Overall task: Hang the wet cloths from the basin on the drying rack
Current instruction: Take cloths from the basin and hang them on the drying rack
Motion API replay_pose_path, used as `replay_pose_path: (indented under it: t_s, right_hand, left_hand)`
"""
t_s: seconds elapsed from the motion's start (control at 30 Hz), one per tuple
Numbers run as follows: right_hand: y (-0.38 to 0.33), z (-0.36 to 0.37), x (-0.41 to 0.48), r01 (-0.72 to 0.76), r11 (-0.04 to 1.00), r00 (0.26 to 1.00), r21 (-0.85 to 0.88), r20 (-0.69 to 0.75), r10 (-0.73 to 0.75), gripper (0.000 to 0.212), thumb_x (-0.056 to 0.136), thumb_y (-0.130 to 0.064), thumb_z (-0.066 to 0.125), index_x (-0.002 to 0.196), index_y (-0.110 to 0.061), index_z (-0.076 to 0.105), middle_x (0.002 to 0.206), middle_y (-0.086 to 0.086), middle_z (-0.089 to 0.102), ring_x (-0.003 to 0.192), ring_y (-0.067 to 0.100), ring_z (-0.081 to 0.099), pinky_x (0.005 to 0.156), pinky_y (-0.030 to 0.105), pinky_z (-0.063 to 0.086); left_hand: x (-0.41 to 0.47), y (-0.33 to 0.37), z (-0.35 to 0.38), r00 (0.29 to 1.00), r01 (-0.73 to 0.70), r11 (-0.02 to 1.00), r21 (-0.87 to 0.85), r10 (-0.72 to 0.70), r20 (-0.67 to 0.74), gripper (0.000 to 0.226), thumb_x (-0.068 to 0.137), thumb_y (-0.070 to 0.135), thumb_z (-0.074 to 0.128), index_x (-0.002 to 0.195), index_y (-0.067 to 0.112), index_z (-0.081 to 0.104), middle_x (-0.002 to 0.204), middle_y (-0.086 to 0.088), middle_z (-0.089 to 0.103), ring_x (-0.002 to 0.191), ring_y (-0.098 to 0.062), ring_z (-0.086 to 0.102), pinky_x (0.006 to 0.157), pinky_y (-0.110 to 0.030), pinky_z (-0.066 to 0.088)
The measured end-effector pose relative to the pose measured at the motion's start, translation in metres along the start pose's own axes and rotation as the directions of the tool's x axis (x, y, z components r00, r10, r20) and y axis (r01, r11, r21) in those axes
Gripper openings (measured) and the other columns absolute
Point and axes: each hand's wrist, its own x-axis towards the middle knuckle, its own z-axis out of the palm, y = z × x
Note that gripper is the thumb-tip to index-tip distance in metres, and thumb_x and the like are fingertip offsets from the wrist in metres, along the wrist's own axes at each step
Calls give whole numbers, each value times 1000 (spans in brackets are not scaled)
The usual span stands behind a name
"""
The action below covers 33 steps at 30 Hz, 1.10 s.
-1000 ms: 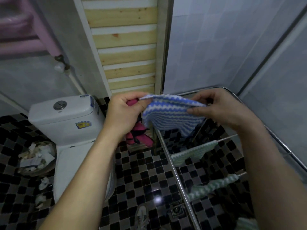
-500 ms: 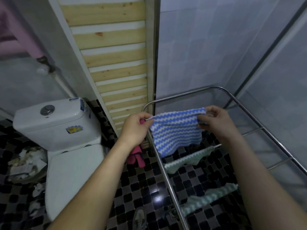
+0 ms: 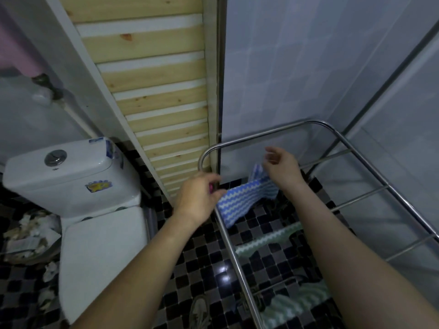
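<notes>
Left hand (image 3: 199, 198) sits at the left side rail of the drying rack (image 3: 273, 132), fingers curled in, tips at the left edge of the blue-and-white striped cloth (image 3: 242, 201). It's motion-blurred, so I can't tell if it's actually pinching the cloth or just touching it. There's a small pink spot by the fingertips that I can't identify.

Right hand (image 3: 280, 167) is above the cloth's right end, fingers loose and slightly spread, gripping nothing that I can see. A bit of the cloth sticks up just beside the heel of that hand. Also blurred.

The cloth hangs across the far part of the rack, from the left rail toward the middle. Its left portion sags below rail level, and the rung under it is hidden.

Two green-and-white cloths are on rungs closer to me: one mid-rack (image 3: 268, 241), one near the bottom edge (image 3: 298, 302), partly behind my right forearm.

Left of the rack is a white toilet (image 3: 78, 176), and further left a bin of crumpled paper (image 3: 28, 233). A wooden slat panel (image 3: 154, 91) stands against the wall behind. The floor (image 3: 209, 252) is dark mosaic tile, with a shoe (image 3: 199, 309) at the bottom of the view.
</notes>
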Motion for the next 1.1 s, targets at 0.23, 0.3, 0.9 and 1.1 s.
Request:
replay_pose_path:
  t_s: [0.23, 0.3, 0.9, 1.1]
  right_hand:
    - [28, -36, -10, -168, 985, 944, -46, -296, 147, 7, 82, -16, 63, 85, -14, 58, 92, 15, 67, 89, 33, 64, 79, 40, 49]
    - [36, -37, -16, -235, 971, 959, 40, -155, 238, 18, 81, -23, 69, 84, -14, 53, 86, 9, 61, 81, 29, 60, 75, 40, 50]
    - [29, -19, -23, 33, 853, 980, -520, -151, -130, 24, 93, -23, 58, 89, -5, 74, 87, 18, 70, 83, 35, 64, 64, 33, 44]
    - [37, -18, -21, 71, 813, 980, -577, -113, -165, 31, 96, -25, 51, 80, -6, 70, 83, 20, 66, 80, 37, 61, 59, 29, 33]
  left_hand:
    - [-8, -2, 8, 998, -67, 989, 132, 67, 10, 19, 90, 28, 65, 107, 24, 74, 104, 1, 71, 90, -18, 64, 74, -28, 48]
    - [-8, 0, 8, 998, -59, 990, 127, 59, 2, 20, 91, 28, 64, 108, 24, 74, 102, 0, 73, 87, -17, 66, 74, -28, 50]
    - [-2, 1, 2, 997, -73, 965, 252, 81, -20, 15, 93, 27, 59, 100, 29, 72, 94, 0, 73, 87, -21, 65, 65, -25, 38]
    - [0, -3, -2, 992, -115, 962, 248, 99, 76, 19, 92, 25, 60, 104, 28, 74, 108, 4, 72, 97, -19, 65, 76, -28, 47]
